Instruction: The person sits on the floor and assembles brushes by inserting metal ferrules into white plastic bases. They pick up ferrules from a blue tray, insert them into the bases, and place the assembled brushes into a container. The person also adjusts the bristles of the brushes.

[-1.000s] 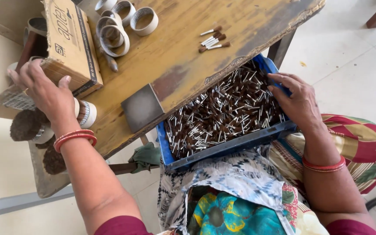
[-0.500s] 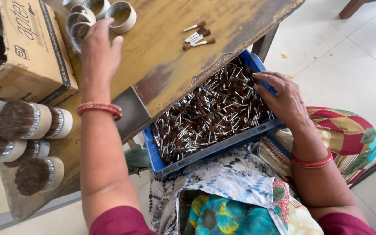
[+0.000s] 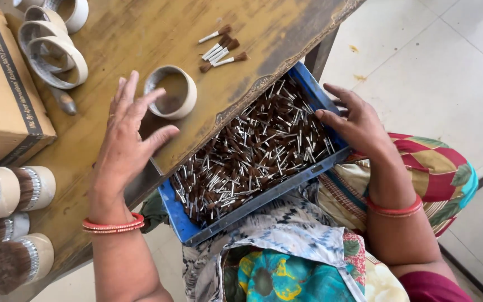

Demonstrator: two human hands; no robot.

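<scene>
Left hand [image 3: 129, 140], centre-left of frame, lies spread and empty over the wooden counter [image 3: 264, 39], fingers wide, fingertips just beside a single tape ring [image 3: 170, 92] standing alone at upper centre-left; whether they touch it I cannot tell. 0.5 s ago this hand was up among the stacked tape rings [image 3: 51, 47] at the upper left; 1 s ago it was at the cardboard box [image 3: 1, 84] on the left edge. So the hand has drawn back toward the body, and 1 ring now sits apart from the stack, close to the counter edge above the tray. Right hand [image 3: 359, 126], right of centre, rests on the far rim of the blue tray [image 3: 188, 226], fingers loosely curled over the edge, gripping nothing else; its position matches both earlier pictures. The tray, on the lap below the counter edge, is full of small brush heads [image 3: 252, 156] with metal ferrules. 5 loose brush heads [image 3: 222, 47] lie at top centre. Bundled brushes in rings [image 3: 6, 223] sit at lower left.
</scene>
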